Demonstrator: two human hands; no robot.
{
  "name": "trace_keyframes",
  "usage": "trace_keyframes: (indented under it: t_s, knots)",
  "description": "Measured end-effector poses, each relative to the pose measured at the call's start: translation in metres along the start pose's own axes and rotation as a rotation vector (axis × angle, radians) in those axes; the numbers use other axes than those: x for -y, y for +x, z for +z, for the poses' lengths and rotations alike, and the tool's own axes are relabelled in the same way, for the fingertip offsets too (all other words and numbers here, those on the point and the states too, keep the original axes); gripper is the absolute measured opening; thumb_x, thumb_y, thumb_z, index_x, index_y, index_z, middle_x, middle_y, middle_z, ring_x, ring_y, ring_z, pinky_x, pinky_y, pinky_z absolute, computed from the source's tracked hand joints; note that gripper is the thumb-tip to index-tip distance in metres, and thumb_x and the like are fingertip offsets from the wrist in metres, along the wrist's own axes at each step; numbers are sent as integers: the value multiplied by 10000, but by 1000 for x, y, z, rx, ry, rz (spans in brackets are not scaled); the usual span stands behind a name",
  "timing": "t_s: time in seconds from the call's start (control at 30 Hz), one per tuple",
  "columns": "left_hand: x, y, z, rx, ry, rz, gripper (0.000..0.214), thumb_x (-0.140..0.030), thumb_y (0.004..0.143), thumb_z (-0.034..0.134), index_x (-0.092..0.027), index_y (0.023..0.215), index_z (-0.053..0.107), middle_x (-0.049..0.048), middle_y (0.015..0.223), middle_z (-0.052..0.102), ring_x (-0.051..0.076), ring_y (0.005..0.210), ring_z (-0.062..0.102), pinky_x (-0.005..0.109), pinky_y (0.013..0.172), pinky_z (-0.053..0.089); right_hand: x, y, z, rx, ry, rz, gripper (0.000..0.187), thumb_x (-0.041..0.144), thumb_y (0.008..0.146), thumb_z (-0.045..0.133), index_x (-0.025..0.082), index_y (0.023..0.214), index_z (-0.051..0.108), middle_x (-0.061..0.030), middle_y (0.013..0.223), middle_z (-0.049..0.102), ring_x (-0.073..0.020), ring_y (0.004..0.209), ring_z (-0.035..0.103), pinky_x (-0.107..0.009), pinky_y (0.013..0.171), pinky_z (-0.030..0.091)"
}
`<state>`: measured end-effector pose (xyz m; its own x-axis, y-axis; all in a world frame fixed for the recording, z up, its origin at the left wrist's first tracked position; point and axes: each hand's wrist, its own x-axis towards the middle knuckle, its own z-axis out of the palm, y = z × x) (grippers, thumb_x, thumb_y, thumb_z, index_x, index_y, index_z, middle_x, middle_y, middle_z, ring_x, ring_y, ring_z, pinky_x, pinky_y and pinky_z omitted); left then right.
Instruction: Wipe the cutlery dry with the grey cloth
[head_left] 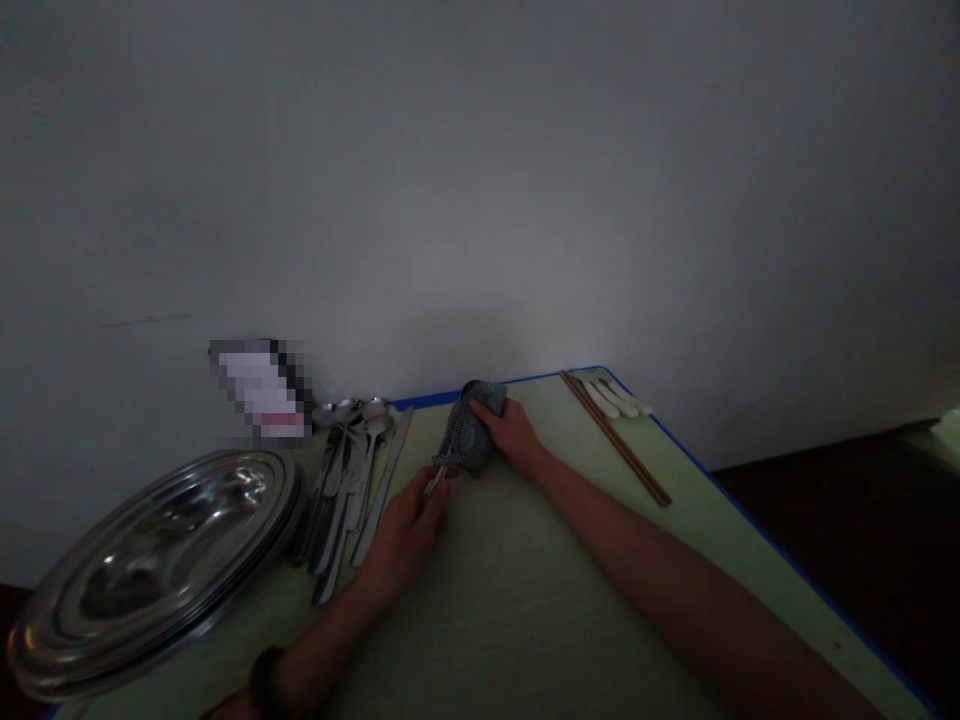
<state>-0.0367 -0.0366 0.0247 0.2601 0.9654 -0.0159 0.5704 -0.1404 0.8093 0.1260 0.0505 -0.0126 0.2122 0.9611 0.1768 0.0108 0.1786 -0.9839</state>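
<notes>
The left hand [409, 520] grips a utensil [436, 482] by its handle; the far end is hidden in a checked cloth [466, 440], so its type cannot be determined. The right hand [514, 435] is closed around the cloth. Both are near the far edge of the surface [510, 590]. Loose metal cutlery [349, 480] lies left of the hands, beside stacked oval platters [154, 570]. Chopsticks [630, 452] and white-handled utensils [606, 398] lie right.
</notes>
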Motion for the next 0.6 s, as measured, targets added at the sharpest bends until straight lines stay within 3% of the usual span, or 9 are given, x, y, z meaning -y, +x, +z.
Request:
trace_keyframes:
  t_s: [0.3, 0.6]
  knots:
    - [3, 0, -3, 6, 83, 25, 435, -435, 825, 378, -157, 1120, 535, -44, 547, 489, 159, 525, 497, 235, 488, 356, 4, -3, 1, -15, -102, -4, 353, 461, 696, 571, 142, 831, 639, -95, 871, 667, -191, 827, 614, -321, 755, 461]
    - [10, -3, -2, 72, -4, 31, 439, -406, 853, 347, -135, 1170, 482, -43, 574, 454, 143, 537, 467, 232, 496, 347, 4, -5, 3, 8, -136, -20, 359, 465, 712, 556, 137, 840, 629, -91, 863, 666, -198, 827, 613, -324, 741, 462]
